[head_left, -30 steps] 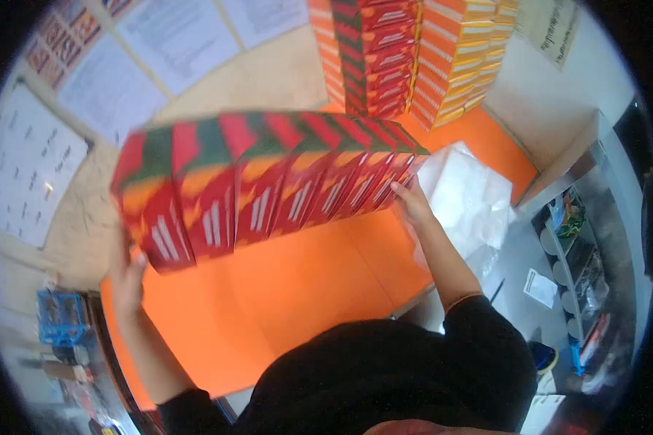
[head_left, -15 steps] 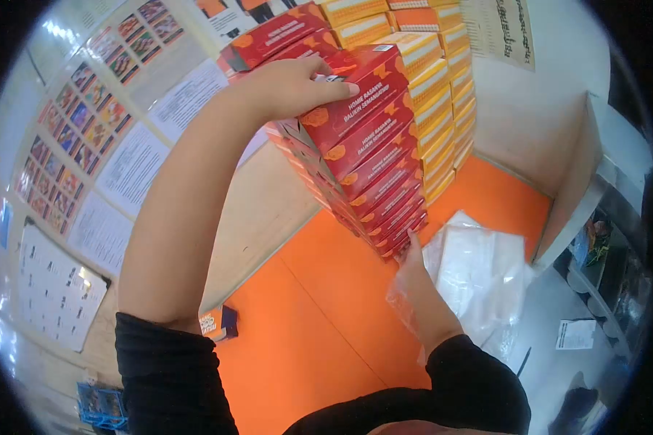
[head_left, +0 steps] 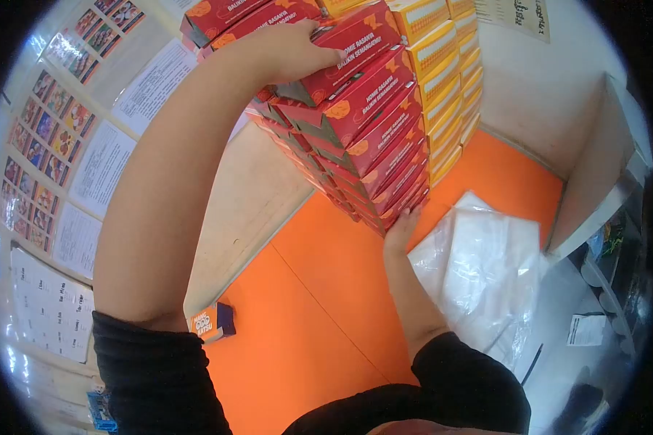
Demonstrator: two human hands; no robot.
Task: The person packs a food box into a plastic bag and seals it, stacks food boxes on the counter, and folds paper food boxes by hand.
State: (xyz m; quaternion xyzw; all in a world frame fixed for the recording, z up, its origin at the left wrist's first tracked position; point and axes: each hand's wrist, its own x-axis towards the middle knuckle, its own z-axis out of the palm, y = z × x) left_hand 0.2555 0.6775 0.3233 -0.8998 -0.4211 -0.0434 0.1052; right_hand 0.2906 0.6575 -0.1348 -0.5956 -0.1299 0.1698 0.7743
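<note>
Red cardboard boxes with white lettering stand in a tall stack at the upper middle. My left hand [head_left: 290, 56] lies over the top red box [head_left: 368, 42], its thumb pressed on the printed front and the other fingers partly hidden behind. That top box sits askew, its left end jutting past the second box [head_left: 374, 90]. Low down, my right hand [head_left: 400, 232] grips the near corner of the bottom red box [head_left: 408, 203], fingertips against its front. More red boxes [head_left: 268, 22] are stacked behind my left hand.
Yellow boxes [head_left: 439, 69] rise right beside the red ones. On the orange surface [head_left: 290, 312] lie clear plastic bags [head_left: 493, 254] at right and a small orange and navy box [head_left: 214, 323] at left. Printed sheets [head_left: 98, 174] cover the left wall; a grey panel [head_left: 602, 159] borders the right.
The top red box has shifted left, out of line with the box beneath. Both hands stay on the stack. The camera view has moved slightly, so the stack appears higher.
</note>
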